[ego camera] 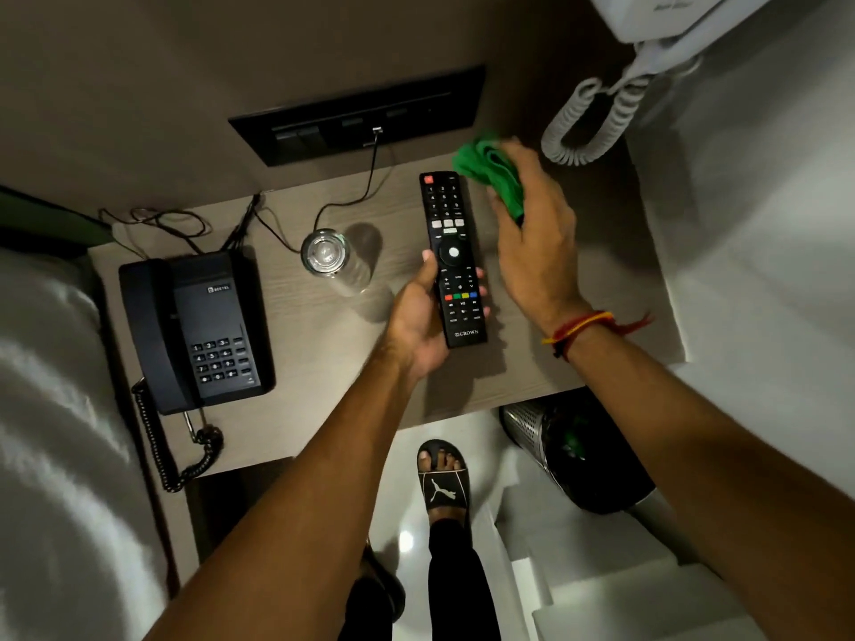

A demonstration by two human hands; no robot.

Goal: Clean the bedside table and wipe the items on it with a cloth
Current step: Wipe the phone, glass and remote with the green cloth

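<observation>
Green cloth [490,175], bunched, sits in the right hand [532,242] at upper centre-right of the frame; the fingers are curled about it, so the right grip is pressed closed on the cloth, held just beside the top end of the remote control [453,259]. The cloth is blurred and its folds cannot be resolved. A red-and-yellow thread band [585,328] circles the right wrist.

The left hand [418,316], at centre frame, holds the black remote control from below: thumb on its left edge, fingertips [483,293] showing past its right edge, so the left grip is clamped on the remote's lower half. The remote lies lengthwise, button face up, red power key at its far end and a brand mark at its near end. Whether it is lifted or touches the surface [324,363] cannot be told.

The pale wood-grain surface occupies the middle of the frame. On it, left of the remote, stands a clear drinking glass [326,252], apart from the hand. Further left rests a black desk telephone [194,330] with handset cradled and coiled cord [162,451] hanging over the near edge. Thin cables [351,201] run across the back of the surface to a dark switch panel [361,115] on the wall in the upper centre.

Upper right: a white wall telephone [671,20] with a pale coiled cord [587,122]. Left edge: white bedding [51,432]. Lower centre: a foot in a black slide sandal [444,483] on the floor, with a perforated metal bin [578,451] to its right, partly beneath the surface.
</observation>
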